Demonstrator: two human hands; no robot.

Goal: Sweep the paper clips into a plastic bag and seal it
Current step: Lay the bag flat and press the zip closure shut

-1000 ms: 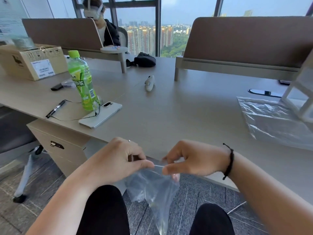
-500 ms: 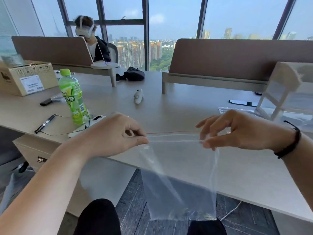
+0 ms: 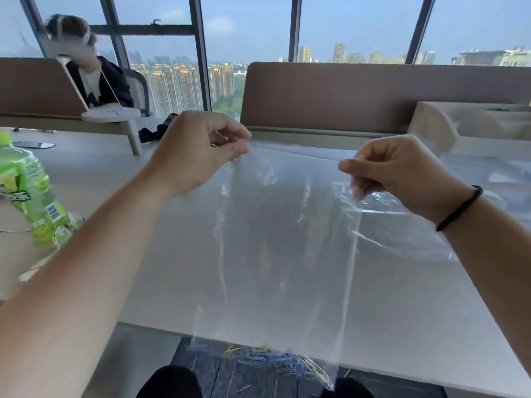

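The left hand (image 3: 198,150) and right hand (image 3: 396,170) each pinch a top corner of the plastic bag (image 3: 287,239), which hangs below them; paper clips (image 3: 270,359) lie at its bottom.

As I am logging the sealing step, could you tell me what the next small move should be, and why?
Probably run the fingers of the right hand along the bag top towards the left hand: both hands pinch its corners, clips lie at the bottom.

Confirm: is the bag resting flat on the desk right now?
No. The plastic bag hangs in the air, pinched at its top corners by the left hand and right hand, paper clips gathered at its bottom.
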